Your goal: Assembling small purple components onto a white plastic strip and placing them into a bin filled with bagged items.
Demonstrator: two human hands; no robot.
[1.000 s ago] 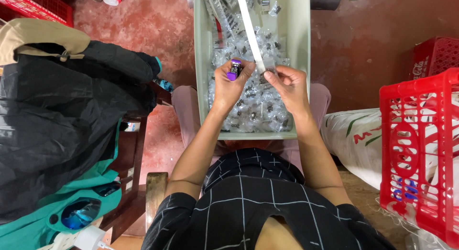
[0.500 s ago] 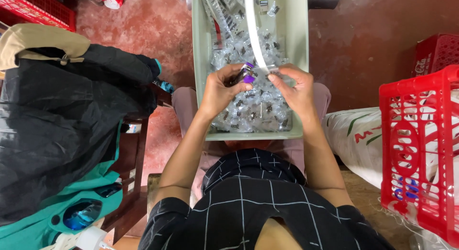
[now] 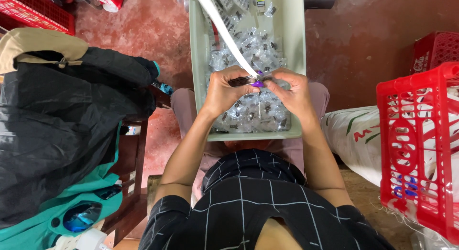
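Red floor, grey tray (image 3: 295, 63) on lap, both hands' grips, left hand (image 3: 224, 92), right hand (image 3: 291, 93), pinching purple lighter (image 3: 257, 82) between fingertips.

Tray (image 3: 198, 63): pale green plastic, smooth, matt.
Packets (image 3: 260, 109) in tray: clear glossy plastic film, crinkled, each over a small dark part.
Strip (image 3: 222, 27): white, flat, smooth; paper or plastic, cannot tell.
Small item (image 3: 257, 82) between left hand (image 3: 224, 92) and right hand (image 3: 294, 94): purple, glossy plastic.
Crate (image 3: 420, 149): red moulded plastic, slight sheen.
Jacket (image 3: 57, 130): black cloth, wrinkled, faint sheen.
Floor (image 3: 153, 30): reddish, rough, matt.
Sack (image 3: 354, 140): white woven plastic.
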